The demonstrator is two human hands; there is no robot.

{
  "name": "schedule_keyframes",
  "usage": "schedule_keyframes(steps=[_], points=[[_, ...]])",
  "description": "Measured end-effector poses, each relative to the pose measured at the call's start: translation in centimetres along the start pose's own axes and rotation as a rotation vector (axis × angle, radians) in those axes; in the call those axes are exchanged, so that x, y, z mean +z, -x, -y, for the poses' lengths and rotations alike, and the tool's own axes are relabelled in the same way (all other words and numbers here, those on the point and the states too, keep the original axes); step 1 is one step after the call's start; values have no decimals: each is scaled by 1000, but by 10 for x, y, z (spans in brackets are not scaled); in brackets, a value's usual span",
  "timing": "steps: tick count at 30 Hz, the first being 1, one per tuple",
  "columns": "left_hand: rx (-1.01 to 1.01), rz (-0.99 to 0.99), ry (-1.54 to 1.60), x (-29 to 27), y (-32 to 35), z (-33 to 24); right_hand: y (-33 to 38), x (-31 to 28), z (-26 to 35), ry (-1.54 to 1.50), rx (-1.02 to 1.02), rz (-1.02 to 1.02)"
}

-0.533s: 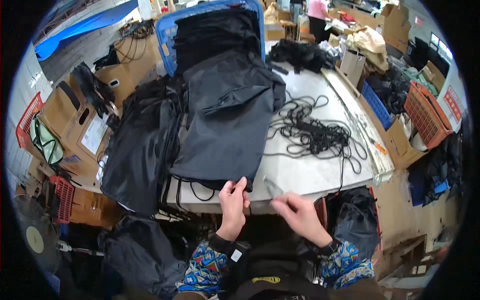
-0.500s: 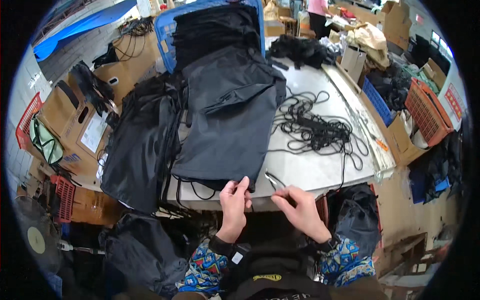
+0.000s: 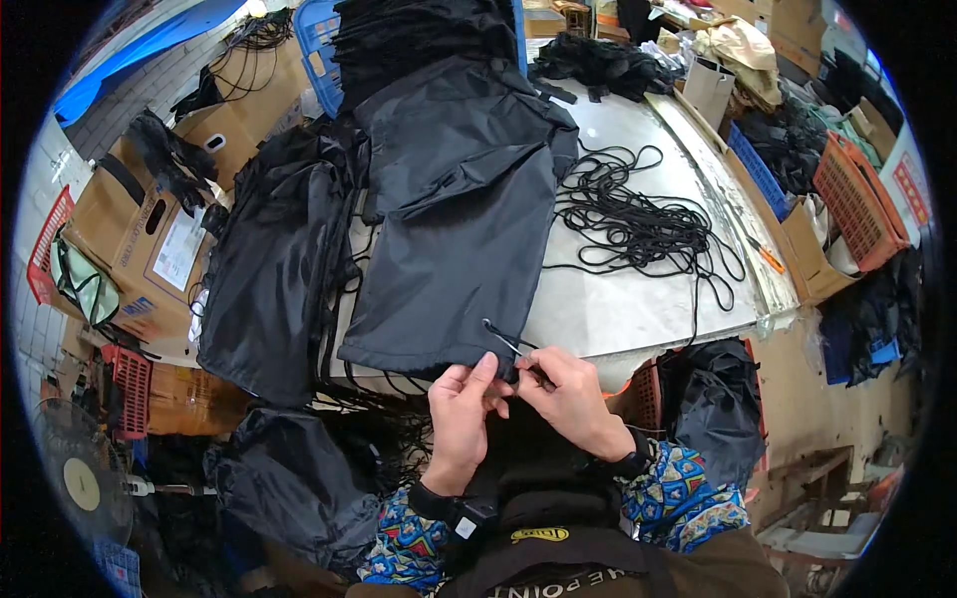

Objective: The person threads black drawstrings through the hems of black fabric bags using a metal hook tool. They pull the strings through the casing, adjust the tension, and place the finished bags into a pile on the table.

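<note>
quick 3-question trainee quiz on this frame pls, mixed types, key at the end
1. True or false: both hands meet at the near hem of the black fabric bag lying on the table.
2. What lies loose on the table to the right of the bag? A) folded towels B) a tangle of black cord C) scissors
3. Fill in: the right hand pinches a thin metal ____.

Key
1. True: the left hand and the right hand both pinch at the bag's corner.
2. B
3. Tool, slim and pin-like, with its tip at the hem.
</note>
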State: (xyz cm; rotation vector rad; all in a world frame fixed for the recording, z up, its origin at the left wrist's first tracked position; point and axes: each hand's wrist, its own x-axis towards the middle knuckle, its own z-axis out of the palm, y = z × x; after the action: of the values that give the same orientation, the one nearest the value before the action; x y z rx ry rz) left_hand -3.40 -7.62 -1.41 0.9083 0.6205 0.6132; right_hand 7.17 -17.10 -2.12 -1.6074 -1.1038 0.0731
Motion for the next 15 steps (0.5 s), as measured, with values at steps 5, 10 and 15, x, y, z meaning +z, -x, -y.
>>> schedule_keyframes(steps=[5, 10, 15], points=[[-30, -34, 48, 6, 2, -3, -2, -2, 4, 20, 31, 11], [39, 5, -51, 0, 3, 5, 0, -3, 6, 24, 34, 45], [-57, -86, 148, 3, -1, -9, 1, -23, 15, 177, -47, 124]])
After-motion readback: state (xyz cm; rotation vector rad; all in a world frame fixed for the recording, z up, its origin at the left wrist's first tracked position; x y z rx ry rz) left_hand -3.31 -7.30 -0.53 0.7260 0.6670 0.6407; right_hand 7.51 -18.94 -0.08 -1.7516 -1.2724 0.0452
